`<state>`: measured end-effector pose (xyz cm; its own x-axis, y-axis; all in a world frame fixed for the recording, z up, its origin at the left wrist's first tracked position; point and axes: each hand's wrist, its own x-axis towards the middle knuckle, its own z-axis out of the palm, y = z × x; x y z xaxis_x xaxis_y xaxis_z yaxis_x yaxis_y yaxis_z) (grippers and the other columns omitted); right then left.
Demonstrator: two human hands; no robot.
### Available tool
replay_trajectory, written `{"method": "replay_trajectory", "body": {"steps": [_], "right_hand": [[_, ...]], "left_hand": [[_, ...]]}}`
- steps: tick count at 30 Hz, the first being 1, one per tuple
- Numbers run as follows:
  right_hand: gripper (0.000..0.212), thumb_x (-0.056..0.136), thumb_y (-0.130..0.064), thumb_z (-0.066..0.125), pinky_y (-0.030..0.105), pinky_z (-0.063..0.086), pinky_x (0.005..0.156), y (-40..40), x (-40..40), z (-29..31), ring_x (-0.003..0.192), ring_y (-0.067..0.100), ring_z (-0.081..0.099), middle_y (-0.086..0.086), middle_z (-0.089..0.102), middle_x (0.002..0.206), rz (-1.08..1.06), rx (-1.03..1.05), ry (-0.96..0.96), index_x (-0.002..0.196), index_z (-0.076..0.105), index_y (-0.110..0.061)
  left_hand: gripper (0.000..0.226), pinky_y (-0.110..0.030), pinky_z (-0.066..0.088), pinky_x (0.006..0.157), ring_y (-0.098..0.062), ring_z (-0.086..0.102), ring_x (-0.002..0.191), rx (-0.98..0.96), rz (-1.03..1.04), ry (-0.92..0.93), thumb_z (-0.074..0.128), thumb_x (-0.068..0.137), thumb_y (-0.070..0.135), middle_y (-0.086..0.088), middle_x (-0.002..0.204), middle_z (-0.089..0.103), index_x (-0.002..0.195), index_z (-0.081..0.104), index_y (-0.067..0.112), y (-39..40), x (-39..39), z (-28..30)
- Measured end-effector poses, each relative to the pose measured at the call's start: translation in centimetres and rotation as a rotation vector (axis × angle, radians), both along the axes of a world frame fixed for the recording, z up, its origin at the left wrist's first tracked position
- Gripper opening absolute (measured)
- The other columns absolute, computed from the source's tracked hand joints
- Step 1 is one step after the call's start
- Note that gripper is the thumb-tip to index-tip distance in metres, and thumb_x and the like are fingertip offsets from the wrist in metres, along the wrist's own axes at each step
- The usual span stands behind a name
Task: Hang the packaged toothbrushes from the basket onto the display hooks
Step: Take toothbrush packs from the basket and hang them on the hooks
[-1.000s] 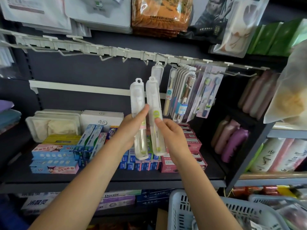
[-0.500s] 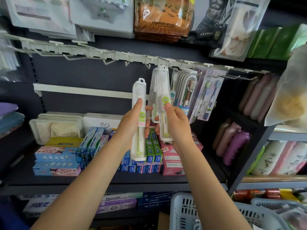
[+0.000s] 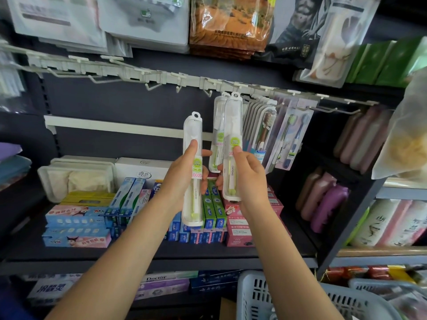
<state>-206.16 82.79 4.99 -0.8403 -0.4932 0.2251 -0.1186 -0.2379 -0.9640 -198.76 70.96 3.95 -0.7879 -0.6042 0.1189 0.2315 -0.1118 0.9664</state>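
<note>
My left hand [image 3: 182, 176] grips a clear packaged toothbrush [image 3: 193, 132] upright, below the hook rail [image 3: 184, 79]. My right hand [image 3: 247, 174] holds a second packaged toothbrush [image 3: 233, 121] higher up, its hang tab level with a hook on the rail. Right behind it a third identical pack [image 3: 218, 125] hangs from that hook. More carded toothbrushes [image 3: 265, 125] hang to the right. The grey basket [image 3: 256, 294] sits at the bottom right, its contents mostly out of sight.
Several empty hooks [image 3: 152, 85] run along the rail to the left. Toothpaste boxes [image 3: 212, 209] fill the shelf below my hands. Bags [image 3: 228, 21] hang above the rail. Bottles [image 3: 323, 199] stand on the right-hand shelves.
My right hand has lifted its pack up and to the right until its tab reached the hook rail. My left hand has risen a little with its pack.
</note>
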Motion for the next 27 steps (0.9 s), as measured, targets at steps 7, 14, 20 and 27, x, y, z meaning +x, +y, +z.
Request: {"method": "replay_trajectory", "body": {"steps": [7,14,20,27], "right_hand": [[0.045,0.103,-0.04,0.055,0.037,0.057,0.056,-0.8,-0.9,0.2,0.054,0.026,0.065,0.012,0.073,0.081,0.018,0.041,-0.065,0.117,0.057,0.002],[0.058,0.093,-0.059,0.061,0.047,0.062,0.081,-1.2,-1.9,-3.6,0.085,0.029,0.075,0.019,0.074,0.103,-0.03,0.203,-0.139,0.112,0.069,-0.005],[0.049,0.096,-0.055,0.059,0.038,0.063,0.068,-2.1,-2.7,-4.5,0.064,0.018,0.07,0.012,0.077,0.093,-0.005,0.222,-0.21,0.108,0.07,-0.009],[0.05,0.093,-0.055,0.065,0.039,0.06,0.067,-3.8,-4.4,-4.1,0.064,0.026,0.071,0.015,0.076,0.09,-0.013,0.287,-0.326,0.102,0.064,-0.005]], "left_hand": [[0.052,-0.028,0.046,0.05,-0.021,0.05,0.042,0.01,0.002,0.006,0.037,0.103,0.059,-0.005,0.057,0.056,0.111,0.069,0.018,0.1,-0.4,0.0],[0.027,-0.027,0.05,0.042,-0.025,0.066,0.049,0.084,0.085,-0.03,0.052,0.102,0.04,-0.011,0.072,0.072,0.116,0.048,0.018,-0.2,-0.8,-0.6],[0.029,-0.03,0.058,0.06,-0.018,0.072,0.067,0.001,0.136,-0.004,0.063,0.098,0.033,-0.004,0.079,0.073,0.105,0.06,0.005,-0.9,-1.0,-1.2],[0.022,-0.033,0.056,0.079,-0.016,0.072,0.082,-0.128,0.161,-0.05,0.071,0.092,0.036,0.0,0.085,0.077,0.09,0.074,0.014,-0.9,-1.2,-1.0]]}}
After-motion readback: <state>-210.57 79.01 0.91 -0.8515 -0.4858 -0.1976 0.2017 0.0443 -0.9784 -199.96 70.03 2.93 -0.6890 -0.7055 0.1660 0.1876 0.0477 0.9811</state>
